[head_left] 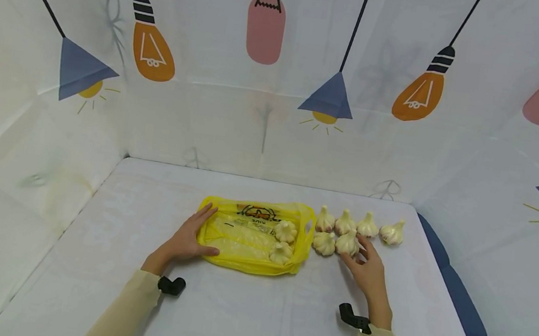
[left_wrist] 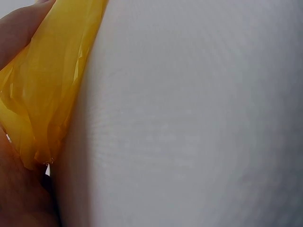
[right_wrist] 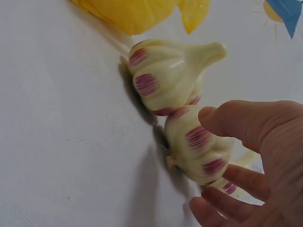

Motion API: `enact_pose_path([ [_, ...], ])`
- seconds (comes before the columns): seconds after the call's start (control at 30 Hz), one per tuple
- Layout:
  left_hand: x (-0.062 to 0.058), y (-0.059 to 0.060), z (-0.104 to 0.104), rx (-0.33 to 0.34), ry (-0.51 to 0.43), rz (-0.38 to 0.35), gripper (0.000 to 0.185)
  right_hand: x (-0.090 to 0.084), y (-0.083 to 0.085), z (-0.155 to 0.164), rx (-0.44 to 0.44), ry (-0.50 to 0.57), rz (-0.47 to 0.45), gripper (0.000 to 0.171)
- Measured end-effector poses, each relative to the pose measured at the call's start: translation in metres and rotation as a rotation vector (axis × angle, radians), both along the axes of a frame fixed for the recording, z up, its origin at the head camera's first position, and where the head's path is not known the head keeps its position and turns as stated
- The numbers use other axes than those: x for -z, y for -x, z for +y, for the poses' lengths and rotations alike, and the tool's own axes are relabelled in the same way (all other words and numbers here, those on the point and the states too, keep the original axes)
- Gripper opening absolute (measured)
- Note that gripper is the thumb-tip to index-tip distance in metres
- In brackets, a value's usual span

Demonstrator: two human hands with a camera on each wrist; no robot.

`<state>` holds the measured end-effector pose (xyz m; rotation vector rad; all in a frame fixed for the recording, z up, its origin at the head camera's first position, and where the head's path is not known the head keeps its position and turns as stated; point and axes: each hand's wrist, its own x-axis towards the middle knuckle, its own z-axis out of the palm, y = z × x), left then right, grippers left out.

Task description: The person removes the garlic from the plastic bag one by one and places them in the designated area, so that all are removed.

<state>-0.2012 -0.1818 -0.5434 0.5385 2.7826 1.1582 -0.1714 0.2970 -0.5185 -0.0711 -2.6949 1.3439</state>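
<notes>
A yellow plastic bag (head_left: 241, 242) with dark print lies flat on the table. Two garlic bulbs (head_left: 282, 253) sit at its right end, within its outline. My left hand (head_left: 187, 236) rests on the bag's left end, fingers straight along the far corner and thumb stretched over the near edge; yellow film (left_wrist: 52, 71) shows between them in the left wrist view. To the right of the bag, my right hand (head_left: 365, 265) holds a white garlic bulb (right_wrist: 199, 144) with purple patches, thumb on one side and fingers on the other. Another bulb (right_wrist: 161, 75) touches it.
Behind the held bulb stands a row of garlic bulbs (head_left: 345, 222), with one bulb (head_left: 391, 233) a little apart at the right. A white cloth covers the table (head_left: 242, 320). Printed white sheeting (head_left: 206, 111) walls the back and sides; something dark blue (head_left: 459, 300) runs along the right edge.
</notes>
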Motion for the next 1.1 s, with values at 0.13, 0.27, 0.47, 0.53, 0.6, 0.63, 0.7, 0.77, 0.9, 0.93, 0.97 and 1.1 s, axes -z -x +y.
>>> enact_pose_path([
  [0.13,0.0,0.001,0.0,0.006,0.017,0.011,0.108,-0.008,-0.002,-0.002,0.03,-0.011,0.019,0.065],
  [0.27,0.001,0.002,0.0,0.016,0.029,0.03,0.109,-0.02,-0.006,-0.007,0.07,-0.006,0.069,0.059],
  [0.47,0.001,0.002,-0.001,0.02,0.024,0.035,0.11,-0.042,-0.01,-0.017,0.066,-0.031,0.184,0.049],
  [0.53,0.001,0.002,-0.001,0.02,0.024,0.034,0.11,-0.048,-0.01,-0.02,0.037,-0.041,0.217,0.047],
  [0.6,0.0,0.001,-0.001,0.018,0.03,0.031,0.11,-0.054,-0.009,-0.024,-0.001,-0.049,0.249,0.046],
  [0.63,0.0,0.001,-0.001,0.018,0.031,0.03,0.11,-0.056,-0.009,-0.026,-0.021,-0.05,0.259,0.045],
  [0.7,0.0,0.001,-0.001,0.016,0.03,0.025,0.11,-0.06,-0.006,-0.031,-0.071,-0.045,0.278,0.044],
  [0.77,0.0,0.0,0.0,0.014,0.028,0.022,0.11,-0.064,-0.003,-0.037,-0.126,-0.031,0.283,0.043],
  [0.9,0.0,0.0,0.0,0.012,0.028,0.019,0.11,-0.07,0.002,-0.053,-0.234,-0.003,0.262,0.041],
  [0.93,0.0,0.0,0.0,0.011,0.028,0.017,0.11,-0.072,0.003,-0.058,-0.261,0.003,0.252,0.042],
  [0.97,0.0,0.0,0.0,0.011,0.029,0.016,0.11,-0.075,0.004,-0.062,-0.283,0.0,0.239,0.042],
  [1.1,0.001,0.0,0.0,0.006,0.034,0.012,0.109,-0.085,0.011,-0.078,-0.385,-0.002,0.151,0.05],
])
